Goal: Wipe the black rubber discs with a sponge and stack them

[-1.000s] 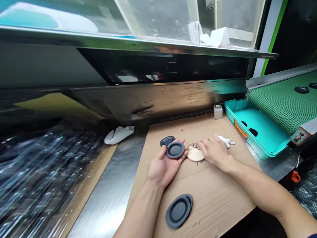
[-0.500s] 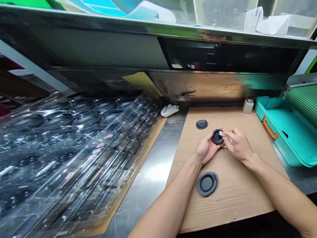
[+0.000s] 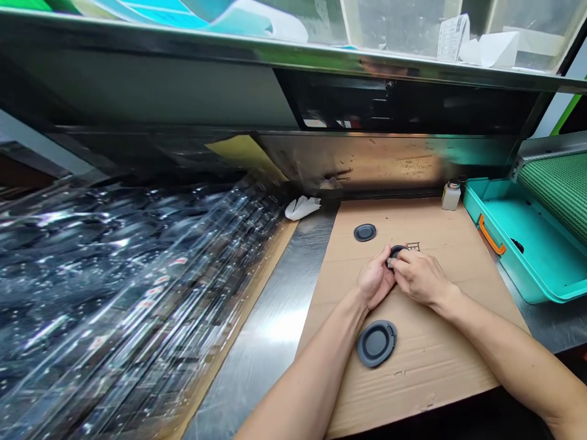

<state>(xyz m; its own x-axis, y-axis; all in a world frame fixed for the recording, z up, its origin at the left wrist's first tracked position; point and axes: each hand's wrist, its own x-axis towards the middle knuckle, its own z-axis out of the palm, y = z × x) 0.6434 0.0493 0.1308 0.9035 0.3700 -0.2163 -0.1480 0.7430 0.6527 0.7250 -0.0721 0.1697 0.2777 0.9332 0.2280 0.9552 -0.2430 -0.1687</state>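
Note:
My left hand (image 3: 375,282) is closed around the edge of a black round part (image 3: 398,249), lifted above the cardboard sheet (image 3: 342,318). Pressed against that part, my right hand (image 3: 419,275) pinches a small white wipe (image 3: 389,263), most of it covered by the fingers. The fingers also hide much of the black part. Nearer to me, a larger dark oval part (image 3: 376,343) with a recessed middle lies flat on the cardboard. Beyond my hands rests a smaller dark oval part (image 3: 365,232).
Clear plastic trays (image 3: 151,293) are stacked at the left. A crumpled white wipe (image 3: 302,208) sits on the metal table. Behind the cardboard stands a small white bottle (image 3: 451,195). To the right are a teal bin (image 3: 541,269) with an orange handle and a green mesh belt (image 3: 559,183).
My right hand has shifted left across the black part with the wipe, covering more of it. The whole view has slid slightly; the parts on the cardboard stay put.

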